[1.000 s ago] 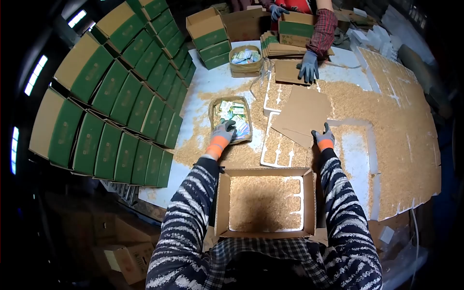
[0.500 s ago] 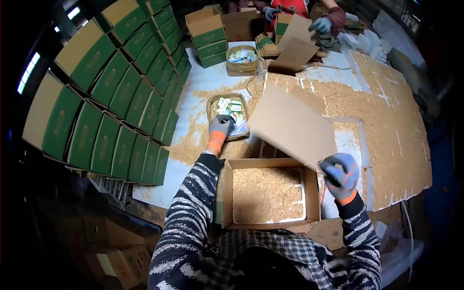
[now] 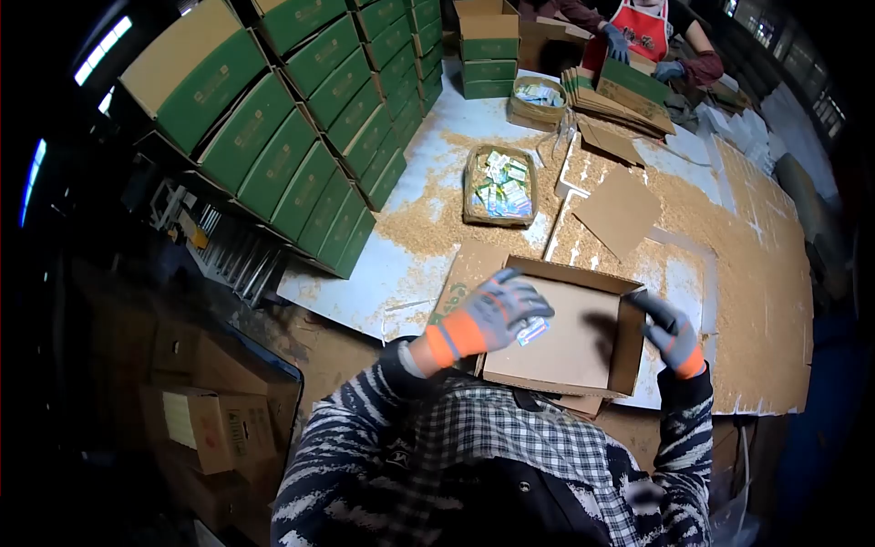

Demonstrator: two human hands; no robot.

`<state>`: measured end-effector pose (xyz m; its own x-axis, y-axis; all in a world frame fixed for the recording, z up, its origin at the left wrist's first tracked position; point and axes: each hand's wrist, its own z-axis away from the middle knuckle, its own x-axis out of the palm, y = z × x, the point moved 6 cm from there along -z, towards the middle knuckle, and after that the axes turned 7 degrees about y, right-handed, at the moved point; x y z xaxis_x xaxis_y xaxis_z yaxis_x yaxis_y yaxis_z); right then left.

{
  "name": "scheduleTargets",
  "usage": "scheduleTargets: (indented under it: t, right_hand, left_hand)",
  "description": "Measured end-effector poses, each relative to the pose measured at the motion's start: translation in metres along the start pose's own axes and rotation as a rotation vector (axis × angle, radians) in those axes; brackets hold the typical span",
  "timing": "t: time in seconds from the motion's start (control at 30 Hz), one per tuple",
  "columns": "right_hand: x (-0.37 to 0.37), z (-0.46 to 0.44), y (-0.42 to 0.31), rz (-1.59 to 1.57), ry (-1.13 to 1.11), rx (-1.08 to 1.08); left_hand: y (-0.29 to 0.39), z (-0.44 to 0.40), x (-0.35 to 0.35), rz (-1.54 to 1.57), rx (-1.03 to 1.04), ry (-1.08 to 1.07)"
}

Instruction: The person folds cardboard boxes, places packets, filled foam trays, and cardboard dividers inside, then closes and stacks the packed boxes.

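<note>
My left hand [image 3: 497, 313], in a grey and orange glove, is over the left side of an open cardboard box [image 3: 629, 351]. Its fingers are closed on a small printed packet [image 3: 533, 331], light with blue and purple marks. A plain cardboard sheet [image 3: 556, 351] lies flat inside the box. At the box's right wall is my right hand [image 3: 673, 335], gloved too, with its fingers apart near the rim and nothing seen in them. Beyond the box stands a basket [image 3: 469, 196] of similar packets.
Green cartons [image 3: 301, 173] are stacked high at the left. A loose cardboard sheet [image 3: 620, 214] rests on the table among wood shavings [image 3: 424, 223]. Another basket [image 3: 538, 117] stands farther back. Across the table, a co-worker's gloved hands [image 3: 670, 70] handle a green box [image 3: 633, 84].
The cardboard sheet has gone from my right hand into the box, covering its shavings-strewn inside. My left hand has come from the basket to the box with a packet. The view has shifted.
</note>
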<state>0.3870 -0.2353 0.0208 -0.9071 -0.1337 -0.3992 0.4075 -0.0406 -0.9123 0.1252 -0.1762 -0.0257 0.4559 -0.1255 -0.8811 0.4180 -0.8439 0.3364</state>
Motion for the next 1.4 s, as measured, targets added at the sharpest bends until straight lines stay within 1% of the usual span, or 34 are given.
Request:
scheduleTargets:
  t: [0.03, 0.1, 0.13, 0.17, 0.2, 0.23, 0.3, 0.37, 0.4, 0.43, 0.47, 0.5, 0.53, 0.6, 0.63, 0.7, 0.77, 0.83, 0.87, 0.9, 0.97, 1.0, 1.03, 1.07, 1.1, 1.17, 1.23, 1.3, 1.33, 1.37, 1.4]
  right_hand:
    - [-0.022, -0.002, 0.022, -0.170, 0.282, -0.135]
    - [-0.036, 0.004, 0.062, -0.169, 0.400, -0.149]
    - [-0.022, 0.005, 0.090, -0.223, 0.311, -0.051]
    - [-0.006, 0.007, 0.122, -0.278, 0.221, 0.048]
    - [0.008, 0.004, 0.170, -0.124, 0.176, 0.074]
    - [0.014, 0.003, 0.204, 0.030, 0.128, 0.099]
    - [0.054, 0.002, 0.157, -0.048, 0.126, 0.366]
    - [0.066, 0.010, 0.162, 0.081, 0.103, 0.590]
    - [0.067, 0.011, 0.163, 0.018, 0.148, 0.417]
    - [0.067, 0.007, 0.157, -0.042, 0.188, 0.234]
    - [0.072, 0.012, 0.123, -0.099, 0.288, 0.137]
    - [0.076, 0.012, 0.106, -0.217, 0.388, 0.082]
    - [0.080, 0.008, 0.097, -0.326, 0.415, 0.069]
    - [0.087, -0.006, 0.091, -0.509, 0.481, 0.075]
    - [0.092, -0.017, 0.085, -0.510, 0.474, 0.069]
    - [0.112, -0.038, 0.075, -0.733, 0.422, 0.145]
    - [0.135, -0.062, 0.057, -0.858, 0.414, 0.177]
    - [0.161, -0.095, 0.059, -0.890, 0.441, 0.128]
    - [0.178, -0.108, 0.047, -0.923, 0.447, 0.127]
    - [0.197, -0.120, 0.034, -0.956, 0.454, 0.131]
    - [0.238, -0.158, 0.037, -0.971, 0.418, 0.148]
    - [0.261, -0.172, 0.037, -0.963, 0.411, 0.163]
    - [0.285, -0.183, 0.031, -0.957, 0.406, 0.177]
    - [0.306, -0.190, 0.031, -0.878, 0.495, 0.239]
    - [0.322, -0.195, 0.033, -0.797, 0.586, 0.301]
    - [0.363, -0.231, 0.100, -0.423, 0.636, 0.293]
    - [0.373, -0.235, 0.119, -0.491, 0.191, 0.267]
    - [0.340, -0.206, 0.100, -0.429, -0.001, 0.277]
    - [0.321, -0.190, 0.087, -0.394, -0.097, 0.275]
    - [0.296, -0.179, 0.088, -0.252, -0.024, 0.001]
    - [0.256, -0.152, 0.066, -0.084, 0.098, -0.104]
  left_hand:
    - [-0.007, 0.006, -0.034, 0.283, -0.102, 0.273]
    - [-0.039, 0.036, -0.044, 0.788, -0.533, 0.453]
    - [-0.047, 0.046, -0.024, 0.800, -0.523, 0.448]
    - [-0.068, 0.066, 0.025, 0.981, -0.713, 0.395]
    - [-0.077, 0.080, 0.059, 1.157, -0.906, 0.332]
    - [-0.065, 0.075, 0.068, 1.168, -0.896, 0.147]
    - [-0.074, 0.074, 0.120, 0.963, -0.758, 0.101]
    - [-0.062, 0.070, 0.127, 0.613, -1.073, 0.084]
    - [-0.067, 0.076, 0.141, 0.492, -1.067, 0.181]
    - [-0.078, 0.083, 0.150, 0.489, -1.078, 0.201]
    - [-0.086, 0.085, 0.156, 0.732, -1.002, 0.312]
    - [-0.090, 0.090, 0.158, 0.970, -0.911, 0.417]
    - [-0.098, 0.100, 0.154, 0.965, -0.923, 0.424]
    - [-0.129, 0.121, 0.131, 1.409, -0.843, 0.704]
    - [-0.145, 0.133, 0.122, 1.627, -0.772, 0.848]
    - [-0.170, 0.173, 0.104, 0.856, -0.885, 0.857]
    - [-0.200, 0.214, 0.159, 1.101, -1.042, 0.718]
    - [-0.168, 0.217, 0.180, 0.592, -0.843, 0.310]
    - [-0.148, 0.220, 0.198, 0.342, -0.733, 0.107]
    - [-0.137, 0.218, 0.196, 0.446, -0.837, 0.108]
    - [-0.112, 0.214, 0.191, 0.642, -1.054, 0.138]
    - [-0.117, 0.217, 0.212, 0.608, -0.938, 0.170]
    - [-0.133, 0.230, 0.255, 0.573, -0.819, 0.199]
    - [-0.153, 0.242, 0.304, 0.689, -0.852, 0.143]
    - [-0.142, 0.237, 0.276, 0.643, -0.876, 0.154]
    - [-0.130, 0.229, 0.240, 0.505, -0.906, 0.175]
    - [-0.114, 0.216, 0.199, 0.304, -0.898, 0.174]
    - [-0.092, 0.193, 0.150, 0.060, -0.819, 0.122]
    - [-0.082, 0.177, 0.128, -0.027, -0.735, 0.081]
    - [-0.071, 0.161, 0.106, -0.115, -0.649, 0.049]
    - [-0.064, 0.152, 0.099, -0.126, -0.486, 0.136]
